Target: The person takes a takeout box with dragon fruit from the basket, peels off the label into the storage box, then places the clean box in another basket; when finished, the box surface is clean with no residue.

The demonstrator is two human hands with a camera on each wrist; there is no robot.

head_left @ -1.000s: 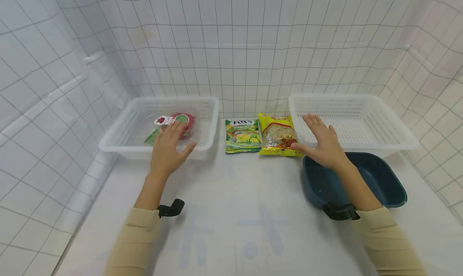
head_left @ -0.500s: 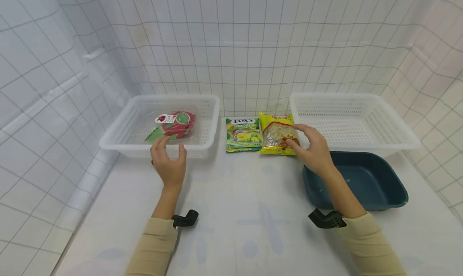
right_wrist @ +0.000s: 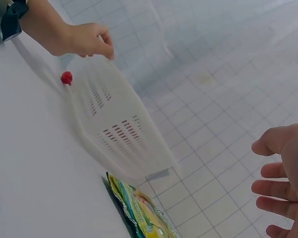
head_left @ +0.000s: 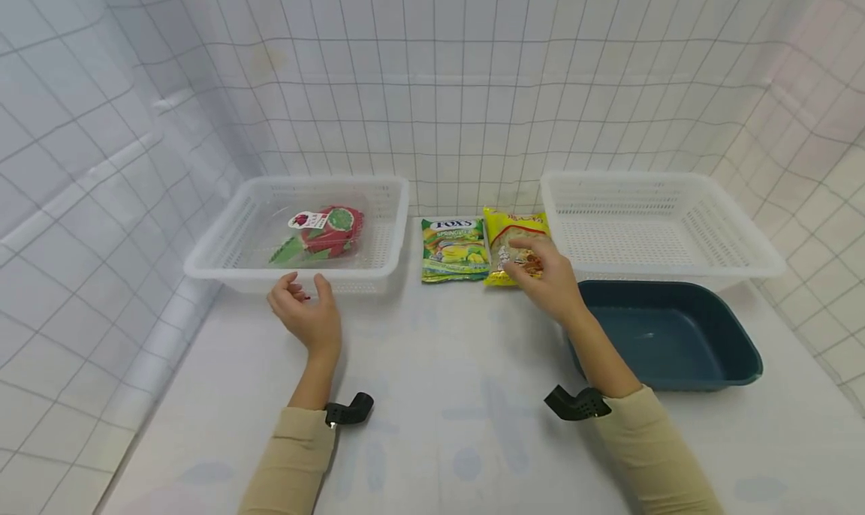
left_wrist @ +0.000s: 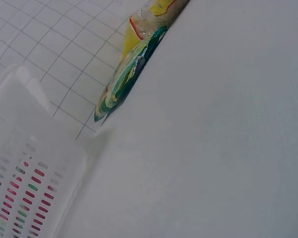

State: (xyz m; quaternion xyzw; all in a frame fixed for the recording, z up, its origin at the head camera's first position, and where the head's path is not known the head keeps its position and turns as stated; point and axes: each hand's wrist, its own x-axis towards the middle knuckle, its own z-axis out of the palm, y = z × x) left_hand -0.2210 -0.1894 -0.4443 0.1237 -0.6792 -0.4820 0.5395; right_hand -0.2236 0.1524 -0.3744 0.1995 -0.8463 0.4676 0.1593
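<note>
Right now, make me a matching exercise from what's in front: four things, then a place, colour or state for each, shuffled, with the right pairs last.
Things
1. Tub
2. Clear pack
3. FOX'S packet
4. Yellow packet

Descriptions
A. Between the left basket and the yellow packet
B. Dark blue
C. Partly behind the right hand in the head view
D. Inside the left basket

Pairs: 1-B, 2-D, 3-A, 4-C

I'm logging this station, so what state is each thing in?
Left basket, upright, holding the clear package
Clear package, lying inside, closure unclear
Right basket, upright, uncovered
Blue tub, upright, uncovered
FOX'S packet, no tear visible
Yellow packet, partly hidden, no tear visible
Small red item, too small to judge
Left hand, fingers loosely curled
Right hand, fingers and thumb parted
</note>
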